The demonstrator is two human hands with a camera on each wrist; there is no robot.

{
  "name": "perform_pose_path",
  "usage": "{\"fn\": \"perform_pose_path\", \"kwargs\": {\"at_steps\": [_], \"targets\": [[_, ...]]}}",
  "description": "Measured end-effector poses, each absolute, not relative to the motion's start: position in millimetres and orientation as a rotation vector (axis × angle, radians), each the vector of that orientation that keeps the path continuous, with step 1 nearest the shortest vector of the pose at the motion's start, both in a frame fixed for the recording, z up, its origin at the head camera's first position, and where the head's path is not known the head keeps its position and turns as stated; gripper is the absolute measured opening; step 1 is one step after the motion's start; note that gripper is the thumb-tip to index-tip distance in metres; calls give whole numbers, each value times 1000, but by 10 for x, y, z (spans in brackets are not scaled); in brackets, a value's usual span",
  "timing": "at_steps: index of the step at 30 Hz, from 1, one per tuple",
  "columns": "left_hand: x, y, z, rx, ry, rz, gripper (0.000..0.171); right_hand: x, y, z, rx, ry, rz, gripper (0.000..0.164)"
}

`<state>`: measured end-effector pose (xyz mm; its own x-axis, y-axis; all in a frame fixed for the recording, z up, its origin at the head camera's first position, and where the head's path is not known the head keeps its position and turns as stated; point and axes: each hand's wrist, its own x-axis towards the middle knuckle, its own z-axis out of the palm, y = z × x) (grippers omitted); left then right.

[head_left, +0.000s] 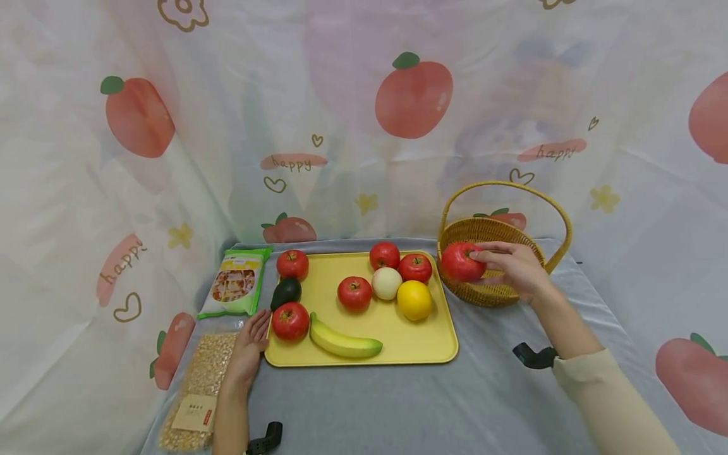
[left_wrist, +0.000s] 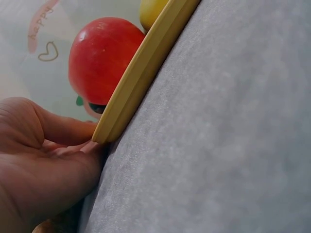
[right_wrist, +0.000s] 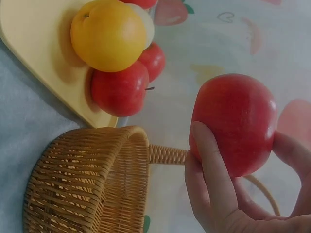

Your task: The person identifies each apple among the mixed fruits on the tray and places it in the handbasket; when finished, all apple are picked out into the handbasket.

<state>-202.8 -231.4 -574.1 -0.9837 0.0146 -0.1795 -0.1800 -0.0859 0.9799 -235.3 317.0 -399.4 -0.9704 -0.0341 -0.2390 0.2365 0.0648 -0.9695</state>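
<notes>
My right hand (head_left: 514,268) grips a red apple (head_left: 463,262) between thumb and fingers, in front of the wicker basket's (head_left: 491,297) opening. The right wrist view shows this apple (right_wrist: 235,124) up off the basket. At the left edge of the yellow tray (head_left: 406,347), my left hand (head_left: 248,347) holds the rim, thumb and fingers meeting at it in the left wrist view. Beside that hand on the tray are a red apple (head_left: 291,321), a dark green avocado (head_left: 286,293) and a banana (head_left: 344,341).
More red apples (head_left: 354,294), a pale round fruit (head_left: 387,283) and a yellow orange-like fruit (head_left: 414,300) lie on the tray. Left of it are a green-edged food packet (head_left: 234,284) and a clear bag of pale grains (head_left: 205,370). The basket's tall handle (head_left: 506,184) arches over it.
</notes>
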Motion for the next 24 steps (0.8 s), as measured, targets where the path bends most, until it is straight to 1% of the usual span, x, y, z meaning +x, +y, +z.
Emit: {"fn": "perform_pose_path", "kwargs": {"at_steps": [9,11,15,17,19,22,24], "targets": [[-2029,-2322,-5760,-188,2004,2225,77,-2468,3213,-3901,232,2165,-1971,68],[-2036,-2320,-5765,-185,1995,2233,77,-2497,3230,-3891,232,2166,-1968,63],[-2046,-2323,-5778,-178,1996,2241,78,-2557,3280,-3879,230,2139,-1985,43],[-2039,-2322,-5776,-170,1997,2246,78,-2585,3303,-3872,239,2115,-2003,40],[-2029,-2320,-5777,-154,1997,2253,79,-2611,3317,-3862,241,2101,-2013,46],[-2008,-2311,-5756,-136,1995,2258,79,-2657,3323,-3849,247,2092,-2021,65],[-1999,-2308,-5750,-132,1999,2258,79,-2691,3315,-3837,237,2102,-2015,72]]}}
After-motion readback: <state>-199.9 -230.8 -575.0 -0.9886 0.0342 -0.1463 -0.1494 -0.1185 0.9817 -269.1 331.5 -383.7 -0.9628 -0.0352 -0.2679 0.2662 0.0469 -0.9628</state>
